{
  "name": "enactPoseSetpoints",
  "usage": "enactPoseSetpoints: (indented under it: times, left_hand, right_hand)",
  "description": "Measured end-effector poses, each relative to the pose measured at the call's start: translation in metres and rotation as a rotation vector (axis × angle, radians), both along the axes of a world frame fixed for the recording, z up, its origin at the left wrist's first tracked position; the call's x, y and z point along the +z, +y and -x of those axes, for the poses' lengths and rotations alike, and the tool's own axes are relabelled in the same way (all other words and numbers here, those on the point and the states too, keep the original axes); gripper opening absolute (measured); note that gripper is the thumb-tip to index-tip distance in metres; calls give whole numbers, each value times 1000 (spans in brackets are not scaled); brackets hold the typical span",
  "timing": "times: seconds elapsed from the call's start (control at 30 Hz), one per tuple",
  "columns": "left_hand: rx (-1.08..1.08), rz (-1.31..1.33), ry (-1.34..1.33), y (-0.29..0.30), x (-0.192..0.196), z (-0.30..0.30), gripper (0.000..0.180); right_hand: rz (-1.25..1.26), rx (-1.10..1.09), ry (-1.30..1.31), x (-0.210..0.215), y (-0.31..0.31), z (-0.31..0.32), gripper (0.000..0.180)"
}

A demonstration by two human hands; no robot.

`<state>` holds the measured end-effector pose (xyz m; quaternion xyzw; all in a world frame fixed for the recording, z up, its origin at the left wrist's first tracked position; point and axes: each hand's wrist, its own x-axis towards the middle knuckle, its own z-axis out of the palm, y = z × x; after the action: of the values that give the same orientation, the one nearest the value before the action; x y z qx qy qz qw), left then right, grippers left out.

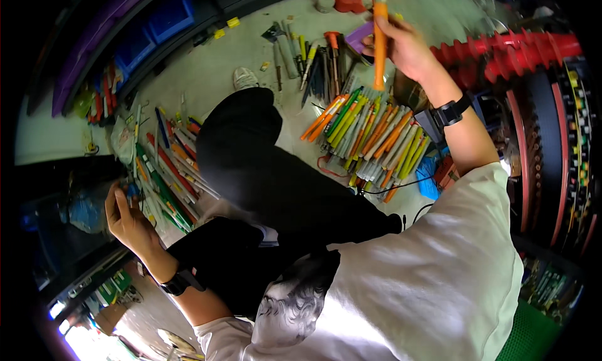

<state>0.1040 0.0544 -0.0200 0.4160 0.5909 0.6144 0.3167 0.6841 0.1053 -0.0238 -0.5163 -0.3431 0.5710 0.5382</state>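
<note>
My right hand [411,52] grips a long orange rod [380,53] with a pale upper end, held up above the floor; its kind I cannot make out. Below it lies a large pile of orange, yellow, green and grey rods [376,132]. My left hand [130,228] is raised at the left with its fingers loosely apart and nothing visible in them. Close beside it, a second heap of red, green, white and orange rods [166,179] spreads over the floor.
Dark rods and tools [323,66] lie farther ahead near a purple box [360,40]. Red spiral augers [514,53] stick in from the right. Blue bins [169,22] sit on a shelf at far left. A green stool [530,336] stands behind at right. My knee [244,119] rises between the heaps.
</note>
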Motion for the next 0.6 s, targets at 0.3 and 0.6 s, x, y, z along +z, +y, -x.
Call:
enactPoseSetpoints:
  times: [0.3,0.6]
  left_hand:
    - [26,91,78,23,-45,5,29]
    - [12,200,103,34,-75,7,39]
  right_hand:
    - [819,-281,-452,-245,-171,-130,31]
    - [1062,-388,-677,-340,-270,-163,31]
